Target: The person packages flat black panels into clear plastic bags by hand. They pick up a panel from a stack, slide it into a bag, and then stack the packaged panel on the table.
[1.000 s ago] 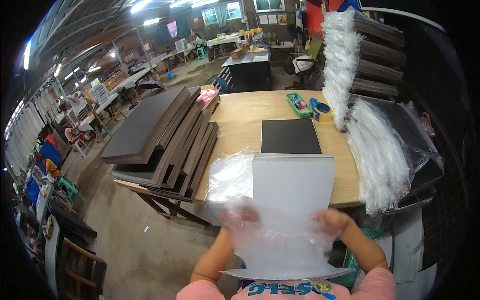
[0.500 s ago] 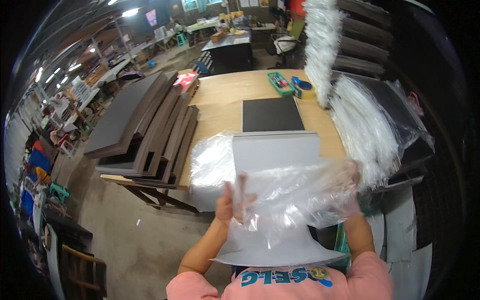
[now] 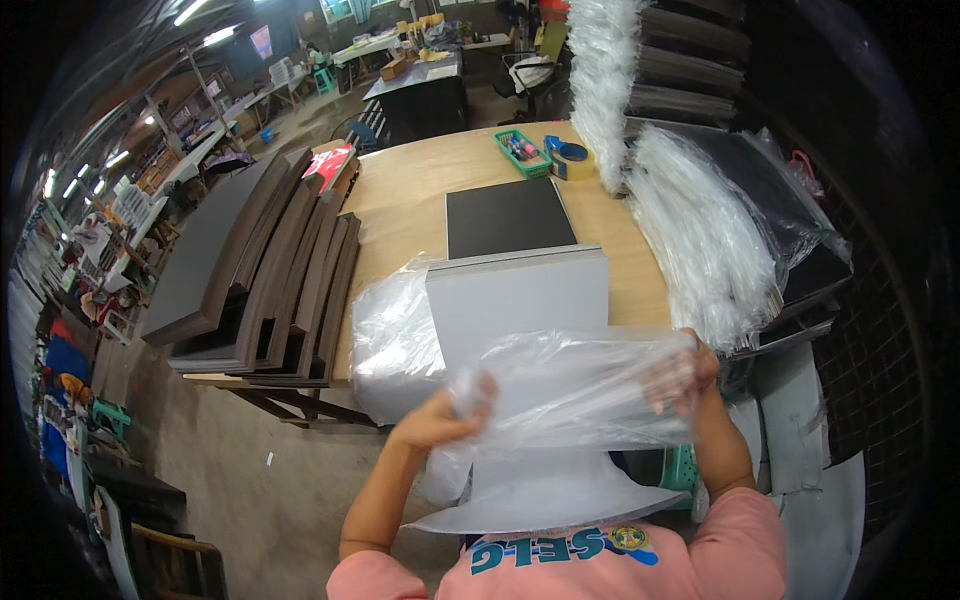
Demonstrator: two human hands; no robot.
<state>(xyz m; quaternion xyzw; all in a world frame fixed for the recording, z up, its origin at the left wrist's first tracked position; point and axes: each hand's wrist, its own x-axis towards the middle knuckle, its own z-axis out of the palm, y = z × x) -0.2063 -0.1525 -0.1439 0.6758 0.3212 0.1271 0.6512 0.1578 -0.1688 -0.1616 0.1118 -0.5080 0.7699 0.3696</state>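
A clear plastic bag (image 3: 570,395) is stretched between my hands, above the lap. My left hand (image 3: 447,415) grips its left end, with the fingertips blurred. At the right end my right hand (image 3: 690,372) holds the plastic, its curled fingers showing through the film. Behind the bag, a light grey panel (image 3: 520,300) with a grey far edge lies at the near side of the table, partly covered. Beyond it is a black panel (image 3: 508,218). Another pile of clear plastic (image 3: 395,325) sits at the left of the grey panel. A pale sheet (image 3: 550,495) lies across my lap.
Stacked dark panels (image 3: 250,260) stand on the left of the wooden table (image 3: 400,190). Bundled clear bags (image 3: 700,230) and wrapped black panels (image 3: 790,220) fill the right side. At the far edge are a green basket (image 3: 522,153) and tape rolls (image 3: 568,155).
The plastic bag is now pulled straighter and wider between my hands. My left hand has closed from spread fingers onto its end. The whole view has shifted slightly.
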